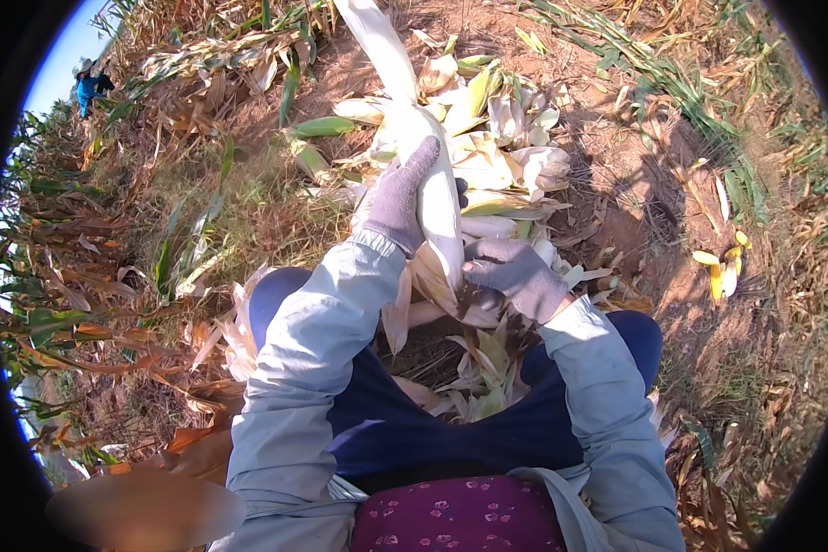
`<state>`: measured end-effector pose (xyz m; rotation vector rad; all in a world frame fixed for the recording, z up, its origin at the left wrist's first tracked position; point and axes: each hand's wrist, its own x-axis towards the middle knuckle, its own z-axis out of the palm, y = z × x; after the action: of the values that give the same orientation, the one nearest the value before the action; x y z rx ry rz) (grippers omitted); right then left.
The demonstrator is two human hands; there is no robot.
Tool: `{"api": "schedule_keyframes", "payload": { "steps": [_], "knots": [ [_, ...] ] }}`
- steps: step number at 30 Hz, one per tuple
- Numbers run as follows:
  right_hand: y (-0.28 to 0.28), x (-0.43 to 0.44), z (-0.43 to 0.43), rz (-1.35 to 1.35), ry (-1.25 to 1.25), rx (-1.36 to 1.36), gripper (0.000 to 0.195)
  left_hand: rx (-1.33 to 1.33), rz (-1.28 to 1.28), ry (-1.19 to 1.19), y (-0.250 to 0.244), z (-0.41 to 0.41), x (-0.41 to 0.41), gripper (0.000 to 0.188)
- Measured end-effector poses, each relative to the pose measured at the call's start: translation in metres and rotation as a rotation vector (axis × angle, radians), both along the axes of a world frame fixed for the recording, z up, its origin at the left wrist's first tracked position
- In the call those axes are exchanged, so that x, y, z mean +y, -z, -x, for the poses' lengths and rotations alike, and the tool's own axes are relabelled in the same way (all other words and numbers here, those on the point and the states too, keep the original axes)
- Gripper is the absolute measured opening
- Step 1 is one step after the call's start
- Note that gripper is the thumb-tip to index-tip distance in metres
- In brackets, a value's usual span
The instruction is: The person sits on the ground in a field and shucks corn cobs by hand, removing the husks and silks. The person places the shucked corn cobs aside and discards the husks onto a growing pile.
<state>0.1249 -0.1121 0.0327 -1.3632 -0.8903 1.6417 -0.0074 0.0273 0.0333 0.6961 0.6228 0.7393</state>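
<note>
An ear of corn [440, 207] in pale husk slants across the middle of the view, with a long white husk leaf [383, 48] stretching from its upper end. Around its upper part wraps my left hand [407, 186] in a grey knit glove, thumb lying along the husk. My right hand [514, 272], gloved alike, is at the lower end with its fingers bent against the husk. Whether those fingertips pinch a husk leaf is hard to make out. Loose dry husk leaves [433, 279] hang below the ear, between my knees.
Beyond my hands lies a heap of corn ears in husk [490, 145]. Several bare yellow cobs [728, 265] rest on the soil at right. Cut green stalks [676, 90] lie at upper right, and dry corn plants [69, 276] line the left. A person [90, 86] in blue is far off.
</note>
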Motion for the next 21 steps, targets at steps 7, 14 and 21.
{"api": "schedule_keyframes", "payload": {
  "steps": [7,14,21],
  "knots": [
    [0.011,-0.005,0.006,-0.365,-0.039,-0.329,0.021,-0.09,0.044,-0.082,-0.005,-0.003,0.002,0.037],
    [-0.008,-0.003,0.011,-0.262,0.08,-0.286,0.013,-0.148,0.036,-0.104,-0.006,-0.004,0.0,0.033],
    [-0.002,-0.005,0.016,-0.412,0.179,-0.527,0.012,-0.138,0.024,-0.123,-0.009,-0.01,-0.002,0.036]
  ]
}}
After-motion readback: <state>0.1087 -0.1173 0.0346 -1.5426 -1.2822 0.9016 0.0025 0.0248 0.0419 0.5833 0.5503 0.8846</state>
